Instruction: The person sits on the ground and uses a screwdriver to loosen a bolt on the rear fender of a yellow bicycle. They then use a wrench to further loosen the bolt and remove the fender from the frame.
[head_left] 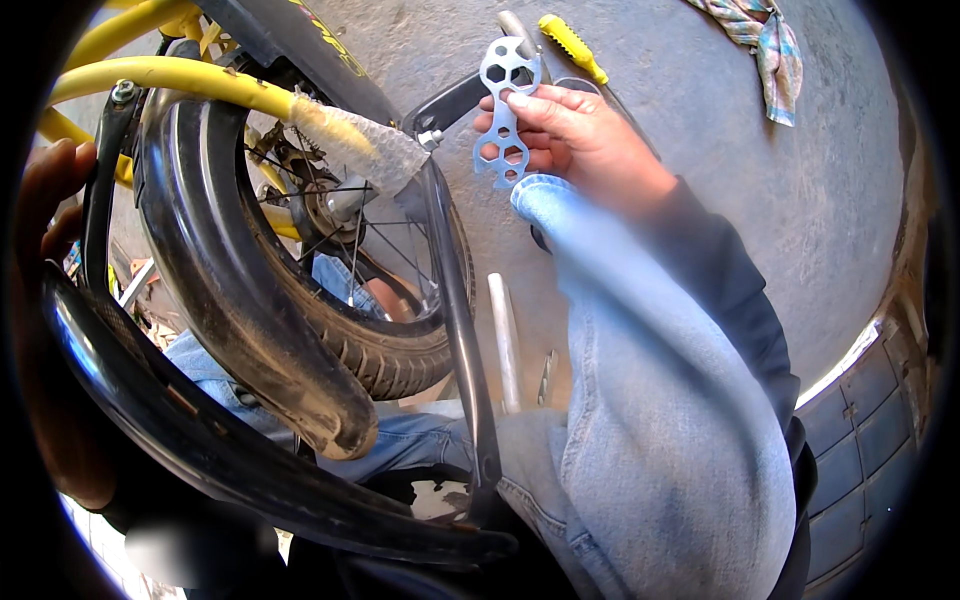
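In my right hand (580,135) is a flat silver multi-hole bicycle spanner (503,125), pinched between thumb and fingers above the floor, close to my raised knee. My left hand (62,200), dark in shadow at the left rim, has its fingers curled by the upper end of a curved black mudguard (190,400); part of its grip is hidden. Black metal stays (455,310) run from this mudguard up to the yellow bicycle frame (190,75). A bolt with a nut (430,139) pokes out at one stay's top, and another bolt (123,91) tops the other stay.
A second, dusty black mudguard (230,270) covers part of the spoked wheel and its tyre (410,360). Clear wrapping (360,140) covers the frame's end. A yellow-handled tool (572,48), a pale tube (503,340) and a checked cloth (775,60) lie on the concrete floor (730,180).
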